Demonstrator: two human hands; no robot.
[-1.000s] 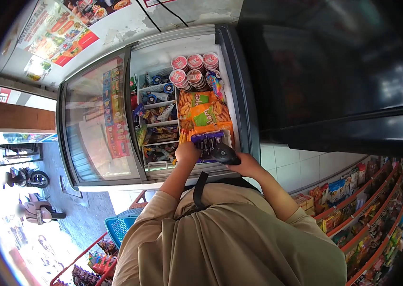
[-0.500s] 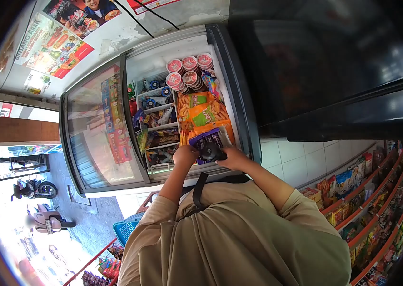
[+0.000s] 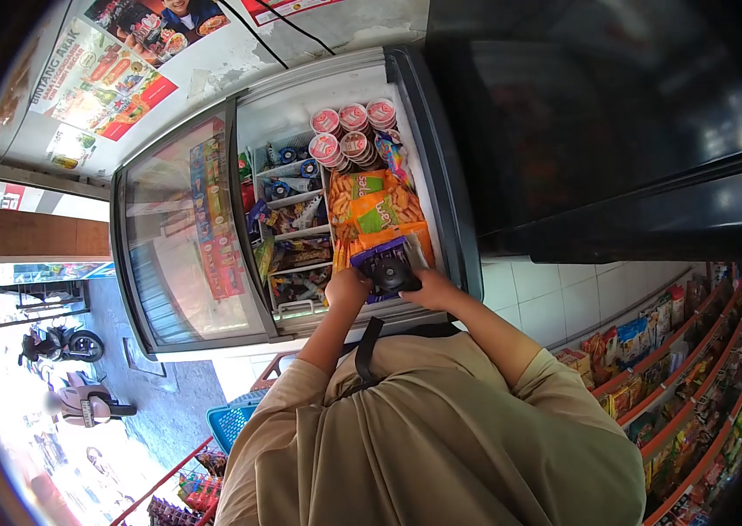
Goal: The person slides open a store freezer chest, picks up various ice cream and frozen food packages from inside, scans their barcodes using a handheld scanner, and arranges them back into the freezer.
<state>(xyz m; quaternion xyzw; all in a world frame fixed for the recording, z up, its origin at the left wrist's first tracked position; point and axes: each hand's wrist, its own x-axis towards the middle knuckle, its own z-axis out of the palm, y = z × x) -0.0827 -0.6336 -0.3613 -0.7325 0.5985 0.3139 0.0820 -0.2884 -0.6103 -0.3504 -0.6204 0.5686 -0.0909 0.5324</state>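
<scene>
Right hand point(image 3: 429, 290) and black handheld device with a rounded head point(image 3: 392, 277) now lie farther left than one second earlier, the head having passed from the right end of the glossy purple package with a dark middle point(image 3: 375, 253) to a position in front of it. The right hand is closed around the device at the package's right. The left hand point(image 3: 347, 287) has its fingers curled at the package's left edge; its fingertips are hidden, so whether it pinches the package cannot be told. The package sits inside the chest freezer with a thick black rim point(image 3: 441, 184), at the side nearest the person.

Just beyond the package lie orange bags with green labels and golden food pictures point(image 3: 377, 210); farther beyond stand stacked round cups with pink-and-white lids point(image 3: 353, 143). To its left are white-walled compartments of small coloured packets point(image 3: 299, 215), and farther left, a sliding glass lid in a dark frame point(image 3: 169, 237). Well to the right and nearer the person are curved orange-edged shelves of packaged goods point(image 3: 660, 403); well to the left and nearer is a blue perforated plastic basket point(image 3: 230, 423).
</scene>
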